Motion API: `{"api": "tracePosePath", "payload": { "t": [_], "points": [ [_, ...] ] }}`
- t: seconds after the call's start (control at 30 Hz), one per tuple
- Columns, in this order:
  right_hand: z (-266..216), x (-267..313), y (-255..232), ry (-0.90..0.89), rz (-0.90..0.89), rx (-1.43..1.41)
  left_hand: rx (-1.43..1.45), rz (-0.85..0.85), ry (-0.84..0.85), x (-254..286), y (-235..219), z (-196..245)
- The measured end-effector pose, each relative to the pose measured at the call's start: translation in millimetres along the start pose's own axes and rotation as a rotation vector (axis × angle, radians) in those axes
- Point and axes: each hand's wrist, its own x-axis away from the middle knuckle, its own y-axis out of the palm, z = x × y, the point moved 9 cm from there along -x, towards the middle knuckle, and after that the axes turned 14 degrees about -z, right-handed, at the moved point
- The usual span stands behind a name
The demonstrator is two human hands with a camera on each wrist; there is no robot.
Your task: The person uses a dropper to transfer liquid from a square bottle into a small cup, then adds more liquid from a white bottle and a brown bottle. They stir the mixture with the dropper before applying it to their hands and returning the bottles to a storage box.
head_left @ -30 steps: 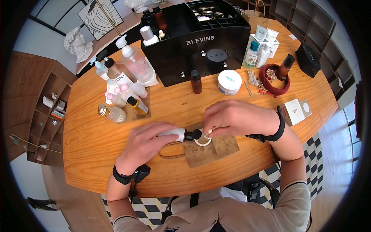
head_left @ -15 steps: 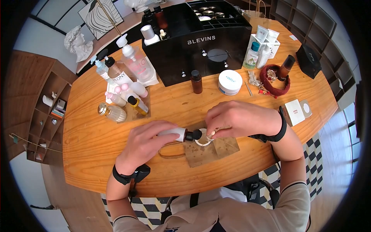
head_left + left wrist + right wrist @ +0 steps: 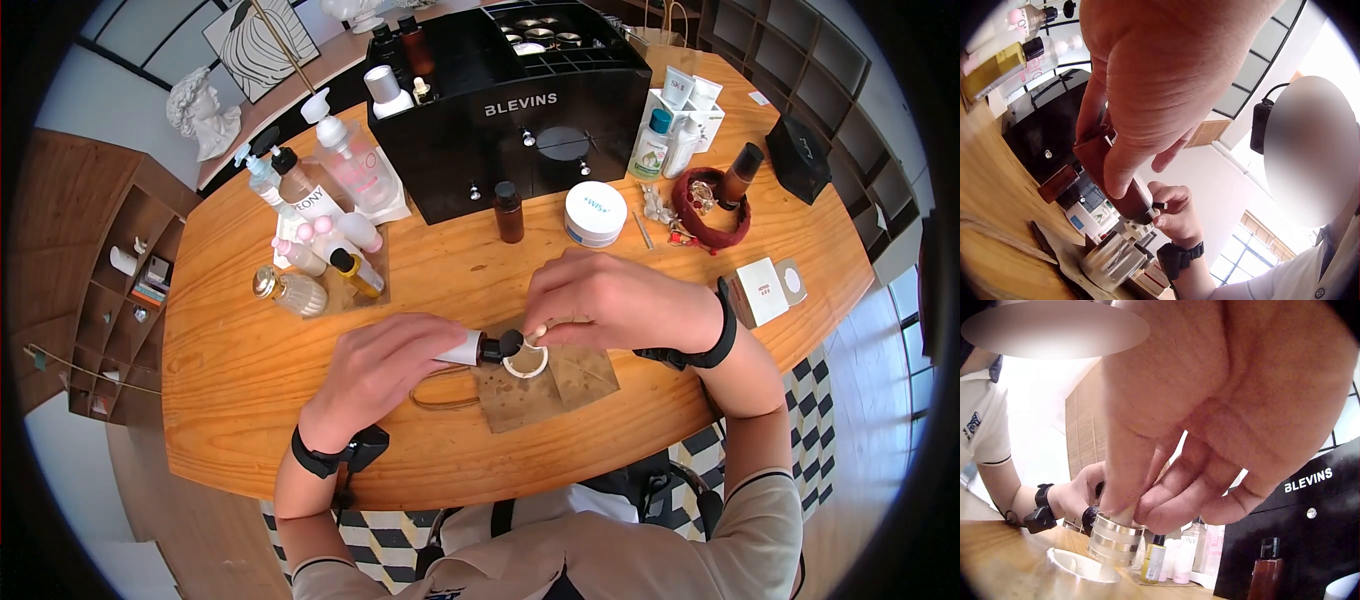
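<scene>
My left hand [image 3: 385, 365] grips a dark bottle [image 3: 1094, 159] with a white label, lying tilted, its black end [image 3: 492, 349] toward the right hand. With thumb and fingers, my right hand [image 3: 600, 300] pinches a small pale knob [image 3: 540, 331] above the white-rimmed clear jar [image 3: 525, 364]. In the right wrist view, a clear piece with shiny bands [image 3: 1115, 540] hangs under those fingers, over the jar rim [image 3: 1085, 565] and beside the bottle's black end. From the left wrist, the bottle's neck appears close to the right fingertips. Whether they touch is unclear.
The jar stands on a stained brown paper [image 3: 575, 385], a cord loop [image 3: 445, 404] beside it. Behind are a small brown bottle [image 3: 509, 213], a white tub [image 3: 595, 212] and a black case [image 3: 480, 150]. Several bottles [image 3: 345, 170] stand left; a red band [image 3: 715, 235] and box [image 3: 762, 290] lie right.
My right hand has shifted slightly left and up, carrying the pinched piece closer to the bottle's black end. The left fingers have moved slightly right along the bottle.
</scene>
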Motion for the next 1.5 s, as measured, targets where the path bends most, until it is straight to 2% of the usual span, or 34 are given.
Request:
{"api": "tracePosePath", "payload": {
  "t": [0.07,0.13,0.27,0.33,0.47,0.57,0.67,0.77,0.83,0.97,1.07,1.17,1.27,1.37,1.43,1.5],
  "points": [
    [-1.3,0.0,-0.8,-0.013,0.016,0.013,-0.018,-0.005,0.028,1.2,-0.6,1.4],
    [2.0,-0.4,7.2,0.016,-0.091,-0.046,-0.048,-0.024,0.047,1.0,-1.5,4.4],
    [6.8,4.1,3.5,0.075,-0.093,-0.036,-0.012,0.018,0.030,0.1,-4.8,3.0],
    [7.7,4.2,-0.6,0.085,-0.034,-0.013,0.044,0.023,-0.033,-0.3,-4.9,-2.0],
    [3.2,-2.6,3.6,0.015,-0.001,-0.027,0.032,0.003,-0.015,-3.0,-3.9,1.2],
    [8.0,0.4,8.4,0.058,-0.108,-0.098,-0.003,-0.019,0.066,-1.3,-2.5,6.1],
    [12.3,2.5,3.4,0.100,-0.064,-0.086,-0.004,-0.041,0.046,-2.3,0.1,6.9],
    [10.7,0.7,-0.4,0.076,0.022,-0.022,-0.029,0.047,0.001,-2.6,-3.9,5.4],
    [7.6,-0.7,5.6,0.062,-0.049,-0.052,-0.068,-0.025,0.029,-1.6,-0.2,6.9],
    [11.5,2.0,5.8,0.098,-0.075,-0.050,-0.104,-0.029,0.024,-1.3,2.4,6.6],
    [12.1,1.2,0.8,0.124,0.003,-0.043,-0.057,0.011,0.005,-2.7,0.4,5.9],
    [8.9,-0.2,7.6,0.080,-0.076,-0.083,-0.116,-0.017,0.049,-2.7,1.5,10.2],
    [13.9,3.8,3.8,0.145,-0.070,-0.064,-0.036,0.079,0.018,-1.7,-3.1,6.5],
    [13.7,2.6,2.4,0.139,-0.043,-0.038,-0.042,0.059,0.030,-2.5,-3.5,7.1],
    [11.2,1.0,8.3,0.100,-0.089,-0.070,-0.150,-0.042,0.076,-2.1,1.9,11.0],
    [11.4,2.4,5.7,0.103,-0.076,-0.064,-0.137,-0.018,0.078,-1.3,2.0,9.2]
  ]
}}
